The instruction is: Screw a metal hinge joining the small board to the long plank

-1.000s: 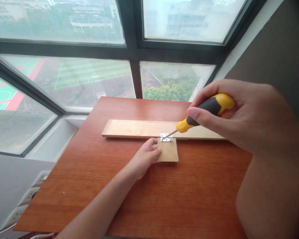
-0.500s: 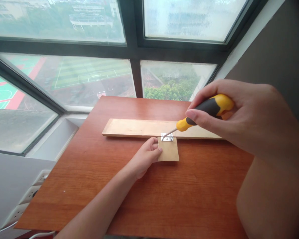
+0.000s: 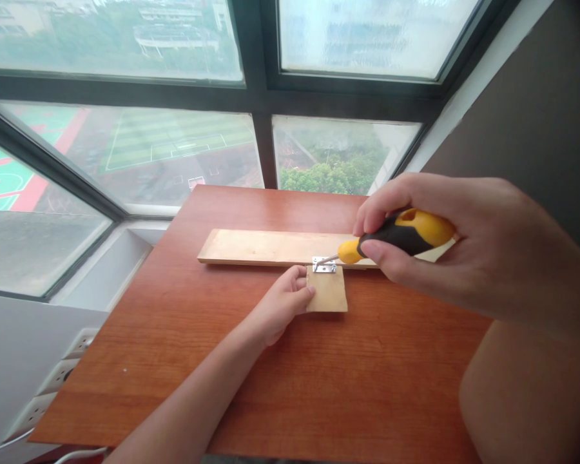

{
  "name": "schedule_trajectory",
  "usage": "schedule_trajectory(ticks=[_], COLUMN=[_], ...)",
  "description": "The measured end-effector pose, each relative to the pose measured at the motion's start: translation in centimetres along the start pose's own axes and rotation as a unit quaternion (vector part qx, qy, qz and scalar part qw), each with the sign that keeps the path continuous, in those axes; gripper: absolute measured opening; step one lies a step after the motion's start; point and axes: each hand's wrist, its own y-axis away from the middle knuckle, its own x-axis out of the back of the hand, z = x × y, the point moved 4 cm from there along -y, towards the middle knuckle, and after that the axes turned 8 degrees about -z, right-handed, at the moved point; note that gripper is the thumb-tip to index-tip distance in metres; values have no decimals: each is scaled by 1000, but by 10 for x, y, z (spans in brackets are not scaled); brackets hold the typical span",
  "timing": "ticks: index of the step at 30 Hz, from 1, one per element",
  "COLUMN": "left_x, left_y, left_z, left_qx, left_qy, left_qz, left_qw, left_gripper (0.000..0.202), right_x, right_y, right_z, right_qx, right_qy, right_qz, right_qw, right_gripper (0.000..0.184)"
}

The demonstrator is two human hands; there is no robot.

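Observation:
My right hand (image 3: 430, 238) grips the yellow and black handle of a screwdriver (image 3: 401, 233). Its thin shaft slants down to the left, and the tip is at the left part of a silver hinge (image 3: 327, 266). The hinge lies across the joint between a long pale wooden board (image 3: 261, 247) and a small square wooden piece (image 3: 327, 293). My left hand (image 3: 287, 299) pinches the small piece by its left edge, thumb on top. Any screw under the tip is too small to make out. Part of the long board is hidden behind my right hand.
The boards lie on a reddish-brown wooden table (image 3: 174, 348). Large dark-framed windows (image 3: 258, 96) stand beyond its far edge. Several wall sockets (image 3: 53, 377) and a white cable (image 3: 82, 455) are at the lower left, beside the table edge.
My right hand and the screwdriver handle have lowered, so the shaft lies flatter, and the handle has turned. The tip stays at the hinge. My left hand holds its place.

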Motion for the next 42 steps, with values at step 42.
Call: schedule_trajectory(ticks=[42], left_x=[-3], left_y=[2], left_z=[3], left_qx=[6], left_qy=[8], left_qz=[8], left_qw=[1000], left_gripper=[29], right_x=[-8], right_y=[-31], right_z=[-8], right_qx=[-34], right_qy=[149], right_qz=[127], right_qw=[980], right_gripper=[26])
